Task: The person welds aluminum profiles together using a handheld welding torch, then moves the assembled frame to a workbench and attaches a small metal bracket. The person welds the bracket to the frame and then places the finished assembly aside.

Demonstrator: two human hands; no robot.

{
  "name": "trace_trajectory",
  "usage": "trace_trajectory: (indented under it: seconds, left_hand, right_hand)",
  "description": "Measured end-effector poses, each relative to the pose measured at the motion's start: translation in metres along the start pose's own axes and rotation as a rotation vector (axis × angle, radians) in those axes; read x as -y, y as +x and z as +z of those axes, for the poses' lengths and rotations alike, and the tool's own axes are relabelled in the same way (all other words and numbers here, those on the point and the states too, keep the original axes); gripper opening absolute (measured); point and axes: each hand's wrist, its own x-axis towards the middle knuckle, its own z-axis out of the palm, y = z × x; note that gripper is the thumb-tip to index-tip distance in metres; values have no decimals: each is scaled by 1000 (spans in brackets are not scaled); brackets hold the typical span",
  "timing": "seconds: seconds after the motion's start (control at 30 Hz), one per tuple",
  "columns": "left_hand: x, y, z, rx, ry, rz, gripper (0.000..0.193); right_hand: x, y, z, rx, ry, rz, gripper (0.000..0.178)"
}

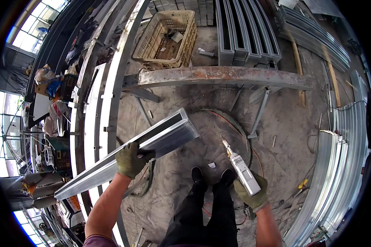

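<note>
My left hand (130, 160), in an olive work glove, is closed round a long galvanized steel channel (169, 139). The channel lies tilted across the left side, its slotted end pointing up and right. In my gloved right hand (256, 196) is a silver handheld welding gun (244, 174). Its narrow brass-coloured nozzle (225, 145) points up and left, apart from the channel's end. My right fingers are mostly hidden behind the gun's body.
A steel beam (218, 75) on legs crosses ahead. Long steel rails (111, 99) run along the left. Behind the beam stand a dirty yellow plastic crate (142, 48) and stacked channels (251, 37). Metal profiles (321, 181) lie at right. A red hose (257, 158) curves over the floor.
</note>
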Motion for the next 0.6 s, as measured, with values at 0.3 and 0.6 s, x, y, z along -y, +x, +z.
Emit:
trace_trajectory:
  seconds: [0.3, 0.6]
  left_hand:
    - [0, -1, -1, -73, 27, 78, 60]
    - [6, 11, -3, 25, -162, -1, 56]
  right_hand:
    - [2, -2, 12, -26, -68, -181, 18]
    - [0, 4, 41, -15, 126, -231, 25]
